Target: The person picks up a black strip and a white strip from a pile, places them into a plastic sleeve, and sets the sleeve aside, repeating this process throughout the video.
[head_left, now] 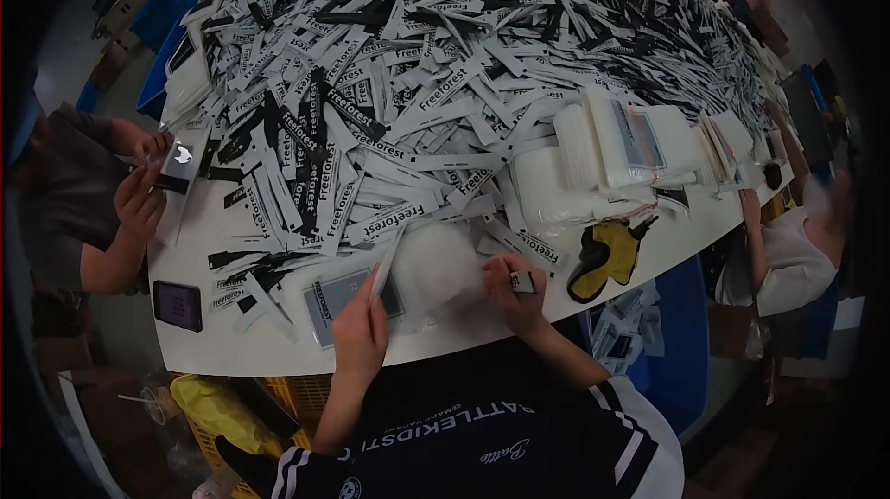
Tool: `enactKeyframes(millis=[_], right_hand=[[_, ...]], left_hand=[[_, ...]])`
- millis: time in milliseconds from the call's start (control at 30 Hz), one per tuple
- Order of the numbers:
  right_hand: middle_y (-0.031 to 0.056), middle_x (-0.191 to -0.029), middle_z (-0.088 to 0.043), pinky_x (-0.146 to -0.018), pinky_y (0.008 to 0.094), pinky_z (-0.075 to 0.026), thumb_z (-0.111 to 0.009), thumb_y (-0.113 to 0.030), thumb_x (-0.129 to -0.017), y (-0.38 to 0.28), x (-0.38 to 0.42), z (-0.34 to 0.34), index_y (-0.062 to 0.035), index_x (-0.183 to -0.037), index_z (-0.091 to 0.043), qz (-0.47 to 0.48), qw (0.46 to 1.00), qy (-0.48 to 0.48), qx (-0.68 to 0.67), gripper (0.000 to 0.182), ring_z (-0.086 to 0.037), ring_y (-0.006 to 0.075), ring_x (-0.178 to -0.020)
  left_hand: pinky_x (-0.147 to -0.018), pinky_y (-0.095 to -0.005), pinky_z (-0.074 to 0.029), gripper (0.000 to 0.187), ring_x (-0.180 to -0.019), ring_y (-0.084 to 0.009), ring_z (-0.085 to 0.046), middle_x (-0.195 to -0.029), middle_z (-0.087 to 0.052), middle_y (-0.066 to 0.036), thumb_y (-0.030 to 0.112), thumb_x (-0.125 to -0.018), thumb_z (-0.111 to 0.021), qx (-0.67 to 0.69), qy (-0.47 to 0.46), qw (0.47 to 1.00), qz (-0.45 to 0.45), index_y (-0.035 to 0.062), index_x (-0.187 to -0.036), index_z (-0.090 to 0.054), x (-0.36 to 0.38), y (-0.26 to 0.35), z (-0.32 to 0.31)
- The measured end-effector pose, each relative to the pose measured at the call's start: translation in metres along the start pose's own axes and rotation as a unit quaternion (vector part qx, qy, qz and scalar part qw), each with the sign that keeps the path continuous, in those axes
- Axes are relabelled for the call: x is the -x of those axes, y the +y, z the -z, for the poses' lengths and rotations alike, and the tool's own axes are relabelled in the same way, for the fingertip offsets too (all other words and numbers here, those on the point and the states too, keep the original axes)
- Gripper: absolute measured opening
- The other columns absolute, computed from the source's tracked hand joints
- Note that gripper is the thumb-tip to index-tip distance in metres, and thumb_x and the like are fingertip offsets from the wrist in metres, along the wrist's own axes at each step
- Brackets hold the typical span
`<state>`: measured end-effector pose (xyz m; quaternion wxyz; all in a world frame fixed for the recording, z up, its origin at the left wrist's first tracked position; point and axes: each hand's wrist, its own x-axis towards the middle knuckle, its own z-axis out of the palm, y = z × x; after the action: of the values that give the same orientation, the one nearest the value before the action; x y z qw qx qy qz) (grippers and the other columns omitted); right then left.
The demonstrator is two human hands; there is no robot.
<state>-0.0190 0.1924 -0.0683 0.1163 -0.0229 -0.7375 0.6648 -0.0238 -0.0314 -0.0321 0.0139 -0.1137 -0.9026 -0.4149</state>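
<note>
My left hand (362, 325) is closed on the edge of a translucent white plastic bag (438, 262), which stands up in front of me. My right hand (513, 295) is at the bag's right side, fingers curled round a narrow packet (524, 282) with a dark printed end; most of it is hidden in the hand. By my left hand a flat clear bag with a grey printed panel (326, 309) lies on the table. Beyond both hands spreads a large heap of black and white "Freeforest" packets (394, 219).
Stacked plastic bags (579, 151) sit at the right, with black-and-yellow gloves (607, 258) before them. A phone (177, 305) lies at the left edge. A blue bin (688, 337) holding filled bags is below the right edge. Co-workers (69, 188) sit at both sides.
</note>
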Motion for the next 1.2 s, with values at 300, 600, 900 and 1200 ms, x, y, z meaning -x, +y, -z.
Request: enactKeyframes(millis=[300,600,900,1200], right_hand=[[0.0024,-0.054,-0.050,-0.046,0.0234,-0.036,-0.052,-0.011,-0.089,-0.009,0.022,0.003,-0.0001,-0.068,-0.053,0.003,1.000,0.017,-0.015,0.024,-0.046,0.0091,-0.048],[0.0096,-0.055,-0.050,-0.047,0.0279,-0.035,-0.065,-0.017,-0.082,-0.064,-0.006,-0.020,0.0026,-0.073,-0.057,-0.124,0.962,-0.238,-0.054,0.023,-0.044,0.0145,-0.047],[0.0082,-0.071,-0.057,-0.059,0.0274,-0.045,-0.071,-0.005,-0.065,-0.063,0.002,-0.029,-0.0042,-0.086,-0.061,-0.159,0.926,-0.318,-0.124,0.023,-0.059,0.0202,-0.067],[0.0162,-0.095,-0.060,-0.069,0.0343,-0.050,-0.066,-0.001,-0.062,-0.051,0.012,-0.044,0.0061,-0.114,-0.051,0.243,0.930,-0.219,0.169,0.055,-0.059,0.0320,-0.081]], left_hand=[[-0.076,-0.0277,-0.047,0.031,-0.086,-0.0267,-0.063,-0.101,-0.064,-0.017,-0.004,-0.081,-0.053,0.074,0.130,0.986,0.080,-0.0015,-0.111,-0.059,0.024,0.012,0.004],[-0.078,-0.0337,-0.048,0.038,-0.089,-0.0289,-0.060,-0.100,-0.062,-0.016,0.003,-0.071,-0.066,0.004,0.021,0.986,-0.167,-0.0036,-0.108,-0.059,0.015,0.043,0.010],[-0.052,-0.0189,-0.042,0.014,-0.061,-0.0055,-0.056,-0.069,-0.063,-0.003,-0.001,-0.078,-0.055,0.327,0.010,0.934,0.143,-0.0032,-0.092,-0.059,0.024,0.036,0.007],[-0.060,-0.0366,-0.047,0.021,-0.072,-0.0350,-0.060,-0.077,-0.060,-0.016,0.001,-0.064,-0.066,0.076,0.012,0.997,-0.007,0.0023,-0.084,-0.061,0.013,0.050,0.003]])
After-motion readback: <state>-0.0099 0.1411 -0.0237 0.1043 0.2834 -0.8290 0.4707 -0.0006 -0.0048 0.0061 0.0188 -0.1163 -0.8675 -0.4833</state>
